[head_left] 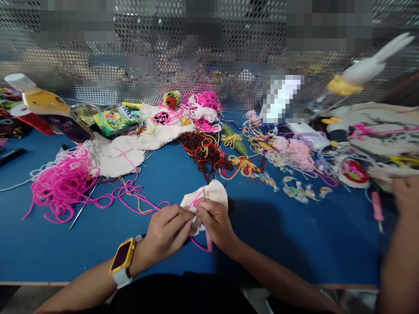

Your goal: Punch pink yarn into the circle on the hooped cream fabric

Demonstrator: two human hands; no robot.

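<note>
A small cream cloth piece [218, 192] with some pink yarn on it is between my hands, near the table's front edge. My left hand [172, 231], wearing a yellow-cased watch, has its fingers pinched at the cloth's lower left edge. Against the same cloth, my right hand [219, 224] is closed around a pink-handled punch needle [209, 242]. The handle shows below the palm, and a thin metal part rises above the fingers. Both sets of fingertips meet, so the exact grip point is hidden. Pink yarn [140, 200] trails left from the cloth.
A pink yarn heap [65, 183], a metal needle [81, 207] and a long cream cloth [121, 157] lie left. A yellow bottle [49, 104] stands behind. Wrapped candies [299, 192] and tangled yarn [288, 150] lie right. Another person's arm [401, 244] reaches in beside a second pink-handled tool [377, 207].
</note>
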